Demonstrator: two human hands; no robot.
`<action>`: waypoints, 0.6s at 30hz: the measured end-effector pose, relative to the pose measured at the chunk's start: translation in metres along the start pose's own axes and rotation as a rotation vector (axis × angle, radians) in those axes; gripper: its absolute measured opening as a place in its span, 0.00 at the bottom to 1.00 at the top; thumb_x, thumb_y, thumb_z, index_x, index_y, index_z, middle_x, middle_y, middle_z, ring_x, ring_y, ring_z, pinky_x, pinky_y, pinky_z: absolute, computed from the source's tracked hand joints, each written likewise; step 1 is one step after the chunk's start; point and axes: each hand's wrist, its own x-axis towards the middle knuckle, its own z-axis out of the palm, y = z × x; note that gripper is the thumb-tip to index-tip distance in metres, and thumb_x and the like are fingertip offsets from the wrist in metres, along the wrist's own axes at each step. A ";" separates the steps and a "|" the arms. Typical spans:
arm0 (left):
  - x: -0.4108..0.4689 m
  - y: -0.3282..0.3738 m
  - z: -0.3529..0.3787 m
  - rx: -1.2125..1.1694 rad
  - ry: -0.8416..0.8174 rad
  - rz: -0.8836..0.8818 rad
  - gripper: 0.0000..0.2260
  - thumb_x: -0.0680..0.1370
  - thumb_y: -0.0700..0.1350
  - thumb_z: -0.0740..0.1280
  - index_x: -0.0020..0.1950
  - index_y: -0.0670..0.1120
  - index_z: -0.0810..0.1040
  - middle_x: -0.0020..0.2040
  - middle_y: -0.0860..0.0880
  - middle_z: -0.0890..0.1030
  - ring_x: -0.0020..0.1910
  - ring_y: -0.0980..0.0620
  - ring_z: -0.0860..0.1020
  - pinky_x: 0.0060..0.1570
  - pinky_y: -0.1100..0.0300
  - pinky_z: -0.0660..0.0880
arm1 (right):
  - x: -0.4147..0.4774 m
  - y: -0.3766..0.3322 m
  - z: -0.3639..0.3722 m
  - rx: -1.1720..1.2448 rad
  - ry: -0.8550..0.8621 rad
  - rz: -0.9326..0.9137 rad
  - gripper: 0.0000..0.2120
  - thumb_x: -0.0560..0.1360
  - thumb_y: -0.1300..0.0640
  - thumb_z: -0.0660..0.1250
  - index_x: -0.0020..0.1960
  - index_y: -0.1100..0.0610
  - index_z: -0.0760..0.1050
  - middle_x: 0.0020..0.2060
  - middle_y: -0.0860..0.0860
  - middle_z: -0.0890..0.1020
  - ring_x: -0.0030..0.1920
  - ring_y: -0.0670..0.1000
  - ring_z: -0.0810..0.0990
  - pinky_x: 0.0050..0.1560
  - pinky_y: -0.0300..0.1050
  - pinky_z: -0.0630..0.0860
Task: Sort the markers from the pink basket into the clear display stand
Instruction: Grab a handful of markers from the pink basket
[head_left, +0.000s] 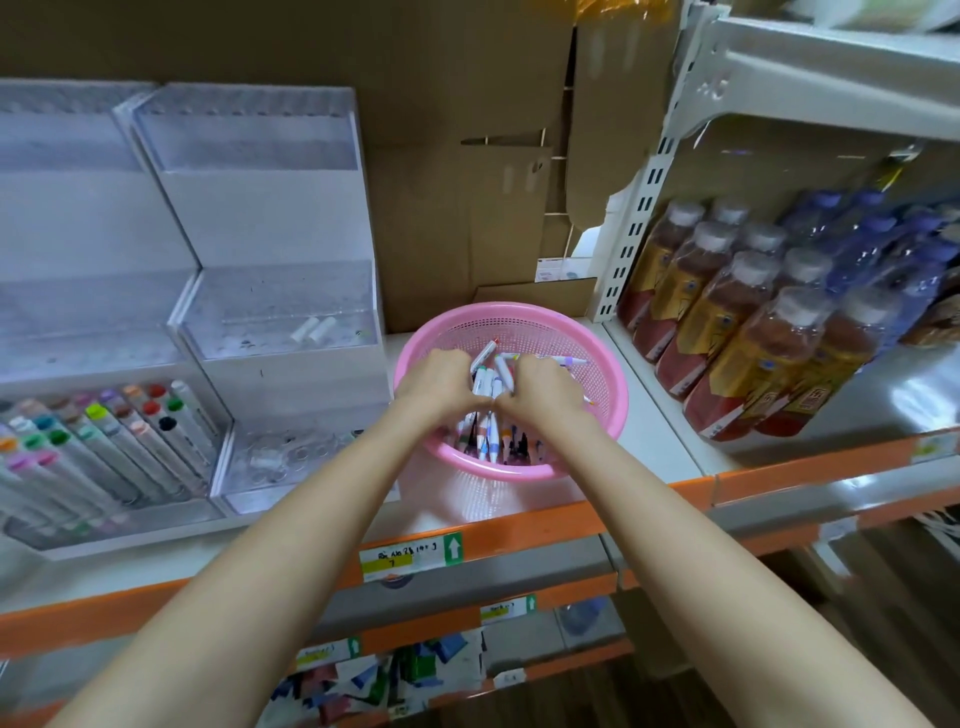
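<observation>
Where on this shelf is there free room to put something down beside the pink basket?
Bare white shelf lies between the pink basket and the bottles. A narrower strip runs between the basket and the orange shelf edge. Left is crowded: the clear display stand almost meets the basket, where the left hand and right hand hold markers.

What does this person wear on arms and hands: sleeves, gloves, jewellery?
Nothing visible: no sleeves up to the frame's edge. The left hand and right hand have no gloves, the wrists no watch or bracelet; rings cannot be told.
</observation>
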 end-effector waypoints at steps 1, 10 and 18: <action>0.001 0.000 0.000 0.000 -0.008 0.001 0.14 0.69 0.53 0.73 0.33 0.49 0.70 0.34 0.50 0.75 0.38 0.48 0.75 0.34 0.57 0.68 | -0.001 0.000 -0.001 0.014 -0.008 0.005 0.08 0.72 0.58 0.62 0.36 0.55 0.66 0.36 0.56 0.75 0.43 0.61 0.78 0.42 0.48 0.69; 0.002 0.000 -0.006 -0.029 -0.133 -0.004 0.15 0.69 0.51 0.73 0.29 0.46 0.72 0.27 0.49 0.73 0.32 0.47 0.73 0.33 0.56 0.67 | -0.005 0.006 -0.010 0.055 -0.087 -0.058 0.20 0.71 0.50 0.68 0.30 0.48 0.58 0.29 0.46 0.67 0.39 0.54 0.70 0.42 0.46 0.65; 0.001 -0.001 -0.007 -0.142 -0.059 -0.005 0.07 0.69 0.42 0.68 0.31 0.44 0.75 0.28 0.47 0.75 0.29 0.50 0.72 0.30 0.55 0.68 | -0.001 0.009 0.000 0.257 -0.049 0.037 0.10 0.69 0.55 0.69 0.32 0.50 0.71 0.18 0.47 0.72 0.33 0.49 0.72 0.44 0.46 0.67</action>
